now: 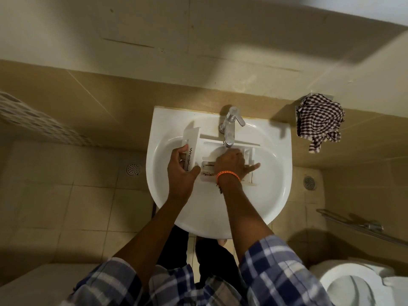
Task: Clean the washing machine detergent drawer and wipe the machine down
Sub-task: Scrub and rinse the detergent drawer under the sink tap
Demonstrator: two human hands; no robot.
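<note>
1. The white detergent drawer (229, 160) lies across the bowl of a white wall-hung sink (220, 208), directly under the spout of the chrome tap (229, 129).
2. The drawer's front panel, printed "Whirlpool", points to the left side of the sink and stands tilted up against the bowl's wall.
3. The left hand (180, 171) grips that front panel: thumb curled over the near face by the lettering, fingers wrapped round the far edge.
4. The right hand (234, 165) lies palm down over the drawer's compartments, thumb stretched out to the right; its fingers reach forward into the tray beneath the tap, and whether they press flat or pinch anything cannot be told.
5. An orange cord bracelet (228, 174) circles the right wrist.
6. A brown-and-white checked cloth (319, 120) hangs bunched on the wall to the right of the sink, well apart from the drawer.
7. Both forearms come out of rolled blue plaid sleeves (276, 268).
8. A white toilet (353, 286) sits at the lower right, and two round floor drains (133, 169) are set in the tiles on either side of the sink.
</note>
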